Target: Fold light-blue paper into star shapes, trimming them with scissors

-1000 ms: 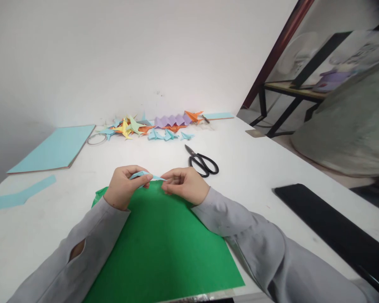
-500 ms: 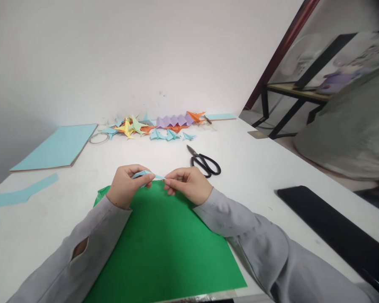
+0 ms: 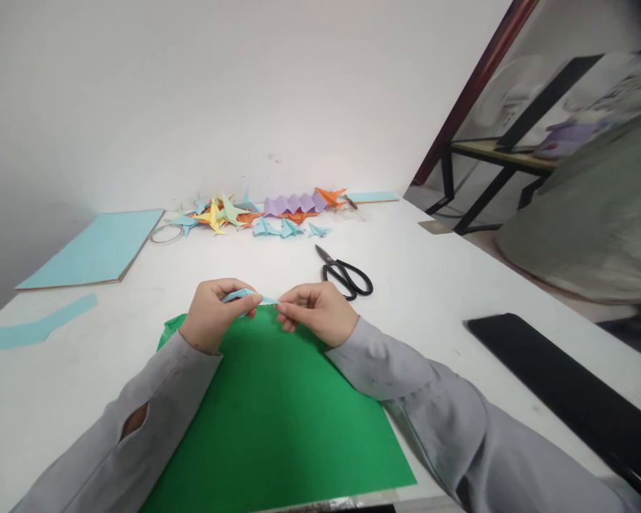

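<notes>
A small folded piece of light blue paper [image 3: 246, 293] is held between my two hands, above the far edge of a green sheet [image 3: 283, 413]. My left hand [image 3: 217, 313] is closed, pinching the body of the paper between thumb and fingers. The thin pointed end, on the right, is pinched by the thumb and fingertips of my right hand [image 3: 320, 311]. Part of the paper is hidden behind my left fingers. Just beyond my right hand lies a pair of black-handled scissors [image 3: 347, 274], its blades pointing away to the left.
Folded paper shapes [image 3: 229, 212] in several colours lie along the wall, beside a pleated purple paper [image 3: 293, 205]. At left are a stack of blue sheets [image 3: 93, 246] and a blue paper strip [image 3: 37, 331]. A long black object [image 3: 555, 377] lies at right.
Almost nothing differs. Both hands keep the same pinch on the blue paper, and the whole view has shifted very slightly.
</notes>
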Tool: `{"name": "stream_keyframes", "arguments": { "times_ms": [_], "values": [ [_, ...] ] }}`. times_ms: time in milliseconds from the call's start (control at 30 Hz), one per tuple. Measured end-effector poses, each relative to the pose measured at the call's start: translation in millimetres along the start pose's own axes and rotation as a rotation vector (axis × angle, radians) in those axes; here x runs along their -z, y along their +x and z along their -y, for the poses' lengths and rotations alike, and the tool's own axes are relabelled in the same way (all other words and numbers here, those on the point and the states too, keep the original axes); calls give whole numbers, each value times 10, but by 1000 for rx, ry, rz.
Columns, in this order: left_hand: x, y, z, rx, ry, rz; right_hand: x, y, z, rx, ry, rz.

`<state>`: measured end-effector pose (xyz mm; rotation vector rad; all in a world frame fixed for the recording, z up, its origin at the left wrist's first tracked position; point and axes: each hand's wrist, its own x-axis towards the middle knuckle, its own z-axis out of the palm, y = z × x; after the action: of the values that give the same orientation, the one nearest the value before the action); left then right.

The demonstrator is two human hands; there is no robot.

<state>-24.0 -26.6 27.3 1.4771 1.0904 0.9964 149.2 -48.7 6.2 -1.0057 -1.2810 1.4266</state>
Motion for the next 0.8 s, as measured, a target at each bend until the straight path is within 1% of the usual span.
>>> {"name": "stream_keyframes", "arguments": {
  "times_ms": [267, 433, 667, 800],
  "values": [
    [-6, -2, 1, -13, 15, 2, 3, -1, 6, 9, -26, -40],
    [-3, 1, 1, -19, 12, 5, -4, 1, 8, 8, -11, -41],
    [13, -5, -35, -7, -39, -33, 28, 20, -21, -42, 2, -55],
    [19, 1, -25, -14, -47, -23, 48, 17, -12, -47, 36, -25]
  ]
}}
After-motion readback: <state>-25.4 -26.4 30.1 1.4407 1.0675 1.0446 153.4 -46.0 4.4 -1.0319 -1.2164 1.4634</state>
